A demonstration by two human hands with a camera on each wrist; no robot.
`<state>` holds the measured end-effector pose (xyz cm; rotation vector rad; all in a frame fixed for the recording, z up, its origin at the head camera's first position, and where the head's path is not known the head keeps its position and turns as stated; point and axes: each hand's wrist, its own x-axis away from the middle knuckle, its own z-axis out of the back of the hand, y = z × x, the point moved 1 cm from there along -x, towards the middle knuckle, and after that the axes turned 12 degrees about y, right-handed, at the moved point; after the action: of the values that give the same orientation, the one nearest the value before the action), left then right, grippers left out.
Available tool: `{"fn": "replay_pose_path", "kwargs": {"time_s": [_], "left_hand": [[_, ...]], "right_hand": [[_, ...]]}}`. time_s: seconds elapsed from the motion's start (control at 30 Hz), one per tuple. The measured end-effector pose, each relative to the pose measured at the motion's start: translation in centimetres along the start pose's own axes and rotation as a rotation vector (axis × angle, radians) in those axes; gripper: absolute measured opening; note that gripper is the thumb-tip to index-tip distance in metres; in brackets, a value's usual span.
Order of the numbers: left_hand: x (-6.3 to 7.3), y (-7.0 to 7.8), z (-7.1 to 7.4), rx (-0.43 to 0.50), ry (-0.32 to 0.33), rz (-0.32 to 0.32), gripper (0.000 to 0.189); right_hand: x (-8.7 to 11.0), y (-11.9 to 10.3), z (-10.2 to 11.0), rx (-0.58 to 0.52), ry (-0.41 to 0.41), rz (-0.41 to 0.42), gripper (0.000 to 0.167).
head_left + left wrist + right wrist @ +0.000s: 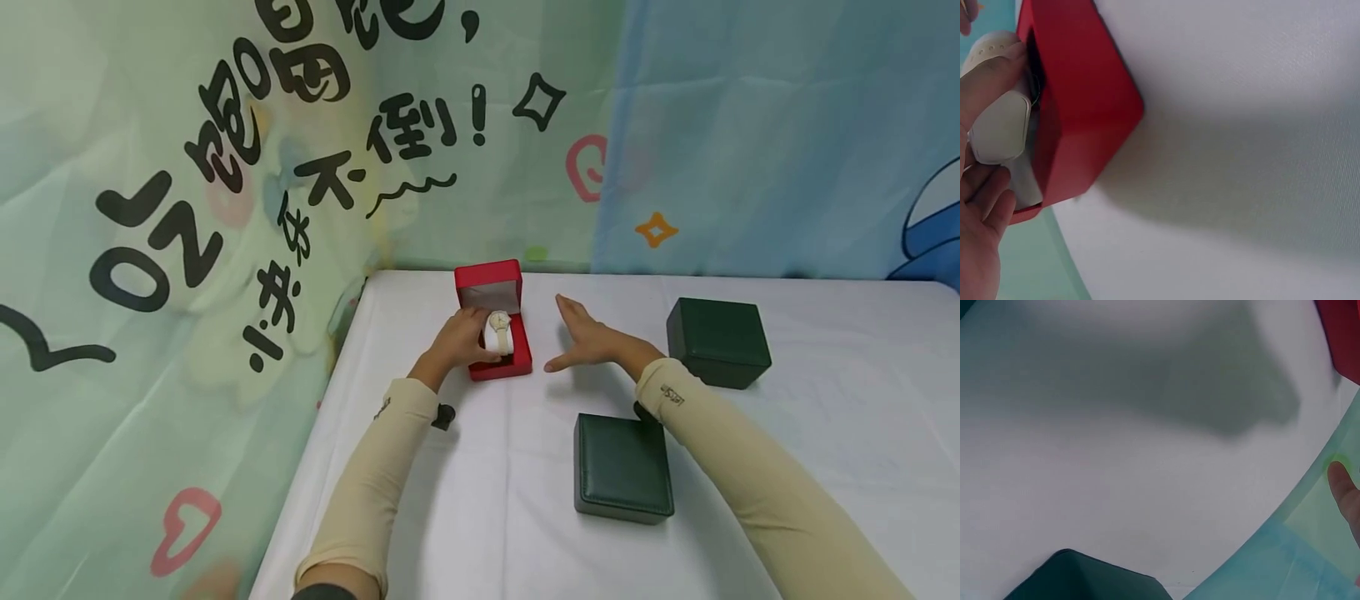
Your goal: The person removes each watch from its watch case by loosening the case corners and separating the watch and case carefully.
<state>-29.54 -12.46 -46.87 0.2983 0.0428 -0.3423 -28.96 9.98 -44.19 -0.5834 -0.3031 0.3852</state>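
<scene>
White is the surface [487, 533], which carries two closed green boxes [624, 467]. Near its far edge stands the red box [519, 358], lid raised. The right hand [592, 340], beside this box, has fingers spread wide, holding nothing. The left hand [459, 337], fingers partly curled, grips the white cushion [1000, 128] inside the red box; around it is the watch [499, 321].

Bold black lettering [412, 125] on the backdrop [480, 225] includes the Chinese characters 不倒 and an exclamation mark [478, 115]; a comma [469, 26] stands higher up. Other slanting or cut-off characters cannot be read surely. Dark print on the right sleeve [765, 492] and left sleeve [375, 483] is too small to read.
</scene>
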Motion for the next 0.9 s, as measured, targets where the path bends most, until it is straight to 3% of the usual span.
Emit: {"fn": "replay_pose_path", "kwargs": {"time_s": [0.27, 0.6, 0.9], "left_hand": [[0.1, 1.8, 0.9, 0.056, 0.013, -0.055, 0.077], [0.1, 4.8, 2.1, 0.095, 0.02, -0.149, 0.078], [0.2, 7.3, 3.2, 0.115, 0.084, -0.279, 0.074]], "right_hand": [[0.8, 0.0, 0.2, 0.003, 0.019, 0.032, 0.117], [2.0, -1.0, 0.8, -0.101, 0.139, 0.188, 0.118], [2.8, -1.2, 1.6, -0.084, 0.179, 0.175, 0.117]]}}
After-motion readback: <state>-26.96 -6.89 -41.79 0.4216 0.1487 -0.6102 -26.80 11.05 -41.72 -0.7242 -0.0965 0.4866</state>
